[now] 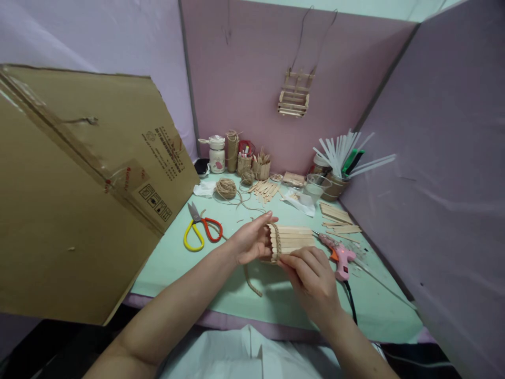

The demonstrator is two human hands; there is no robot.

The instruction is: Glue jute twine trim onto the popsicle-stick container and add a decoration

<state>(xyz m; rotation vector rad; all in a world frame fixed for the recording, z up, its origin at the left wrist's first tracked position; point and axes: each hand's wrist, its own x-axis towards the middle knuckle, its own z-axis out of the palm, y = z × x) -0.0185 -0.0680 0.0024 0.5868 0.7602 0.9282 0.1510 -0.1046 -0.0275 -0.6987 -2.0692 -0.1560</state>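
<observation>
A holder made of wooden craft sticks (298, 237) lies on its side above the table, its scalloped end toward the left. A braided jute cord (278, 239) runs around it near that end. My left hand (252, 241) grips the scalloped end, thumb raised at the top and fingers partly hidden at the opening. At the near edge, my right hand (313, 273) pinches the braid against the sticks. A loose braid tail (252, 287) hangs down onto the table. To the left lie scissors (202, 226) with one yellow and one red handle. A pink glue gun (342, 258) rests at the right.
A large cardboard sheet (79, 200) leans at the left. Behind are a twine ball (226, 188), loose sticks (266, 190), a white bottle (216, 154) and a cup of glue sticks (337, 187). A small stick swing (295, 100) hangs at the back wall.
</observation>
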